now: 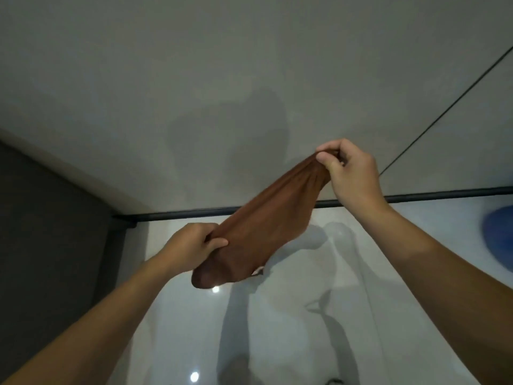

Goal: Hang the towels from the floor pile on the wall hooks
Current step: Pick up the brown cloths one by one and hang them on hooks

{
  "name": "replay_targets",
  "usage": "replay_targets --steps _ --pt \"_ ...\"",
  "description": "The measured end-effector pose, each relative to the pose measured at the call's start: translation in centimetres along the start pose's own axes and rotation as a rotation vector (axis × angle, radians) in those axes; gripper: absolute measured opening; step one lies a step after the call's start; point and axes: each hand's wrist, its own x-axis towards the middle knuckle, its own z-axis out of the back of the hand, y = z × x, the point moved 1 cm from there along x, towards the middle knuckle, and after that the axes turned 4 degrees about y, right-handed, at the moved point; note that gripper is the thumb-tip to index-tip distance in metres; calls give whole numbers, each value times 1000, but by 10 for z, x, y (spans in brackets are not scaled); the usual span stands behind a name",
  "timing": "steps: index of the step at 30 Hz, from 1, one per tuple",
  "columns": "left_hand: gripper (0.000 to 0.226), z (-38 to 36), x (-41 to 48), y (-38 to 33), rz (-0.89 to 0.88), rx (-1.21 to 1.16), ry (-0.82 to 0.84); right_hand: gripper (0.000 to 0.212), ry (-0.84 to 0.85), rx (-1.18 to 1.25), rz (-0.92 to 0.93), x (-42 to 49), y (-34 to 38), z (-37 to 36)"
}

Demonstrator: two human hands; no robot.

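A brown towel (258, 226) stretches diagonally in the air between both hands, in front of a pale wall. My right hand (352, 173) pinches its bunched upper end high on the right. My left hand (191, 245) grips the lower part, and a loose fold of cloth sags below that hand. No wall hooks and no floor pile show in this view.
A glossy white tiled floor (277, 315) lies below, with my shadow on it. A dark baseboard strip (180, 213) runs along the foot of the wall. A dark grey panel (50, 232) stands at the left. Something blue (498, 232) sits at the right edge.
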Motion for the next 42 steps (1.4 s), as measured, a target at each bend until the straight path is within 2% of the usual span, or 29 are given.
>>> replay_targets --steps 2,5,8,10,14,16,19,22,27,30,34,38,42 --pt "19 40 -27 -27 47 59 -56 14 -32 -67 -21 -9 40 53" --pt "30 105 -73 -80 80 -19 -174 16 -115 -131 -81 -25 101 132" --pt "23 170 -121 -134 107 -72 -217 17 -182 -161 -131 -41 165 208" --pt "19 204 -149 -174 84 -138 -215 10 -166 -230 -147 -56 206 247" --pt "20 267 -197 -260 -104 -313 -311 5 -270 -219 -150 -89 286 326" --pt "18 294 -217 -295 -231 -315 -341 5 -353 -202 -170 -110 315 361" --pt "14 331 -238 -347 -381 -314 -398 11 -456 -294 -163 -144 354 406" --pt "11 356 -248 -400 -499 -326 -385 13 -603 -396 -139 -185 388 438" --pt "11 365 -274 -492 -698 -285 -354 14 -785 -534 -181 -265 431 482" --pt "11 353 -286 -545 -792 -289 -232 15 -894 -556 -265 -320 444 510" --pt "28 325 -322 -614 -874 -330 -62 12 -1086 -475 -364 -403 457 544" --pt "34 274 -382 -687 -1008 -374 69 2 -1229 -315 -453 -499 466 575" --pt "38 213 -454 -743 -1119 -371 197 2 -1375 -170 -506 -606 470 592"
